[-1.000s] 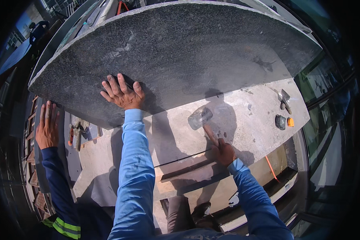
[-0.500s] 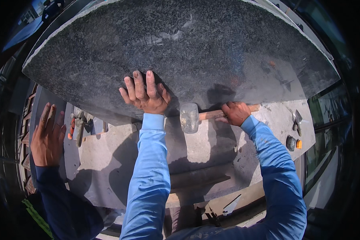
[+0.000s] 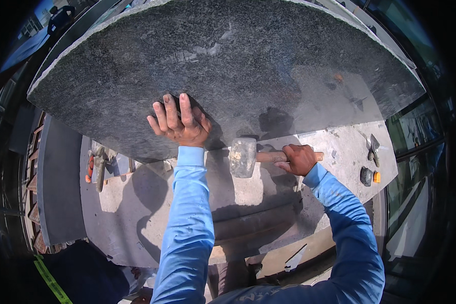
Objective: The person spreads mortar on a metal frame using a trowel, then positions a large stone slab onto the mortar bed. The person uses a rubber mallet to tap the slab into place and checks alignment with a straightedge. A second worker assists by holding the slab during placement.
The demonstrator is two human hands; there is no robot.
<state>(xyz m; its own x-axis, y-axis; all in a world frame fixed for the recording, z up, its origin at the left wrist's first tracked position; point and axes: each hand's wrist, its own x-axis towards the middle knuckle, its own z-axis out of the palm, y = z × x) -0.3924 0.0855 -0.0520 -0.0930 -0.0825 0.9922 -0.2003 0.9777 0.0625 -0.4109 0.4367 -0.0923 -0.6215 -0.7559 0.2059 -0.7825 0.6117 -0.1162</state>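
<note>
A large dark grey stone slab (image 3: 228, 76) stands in front of me, its lower edge by the pale work surface. My left hand (image 3: 183, 121) lies flat against the slab's face, fingers spread and pointing up. In my right hand (image 3: 300, 158) is a mallet (image 3: 243, 158), gripped around its wooden handle. The mallet's grey, worn block head points left, just below the slab's lower edge. A narrow gap shows between the head and the slab.
On the right of the pale work surface (image 3: 137, 223) lie a trowel (image 3: 374, 148), a dark lump (image 3: 366, 176) and an orange piece (image 3: 377, 177). Tools with an orange handle (image 3: 90, 168) rest at the left. A co-worker's dark sleeve (image 3: 93, 273) is at lower left.
The mallet head has drawn back slightly from the slab, toward me. The co-worker's hand at the left has gone out of sight. My left hand stays on the slab.
</note>
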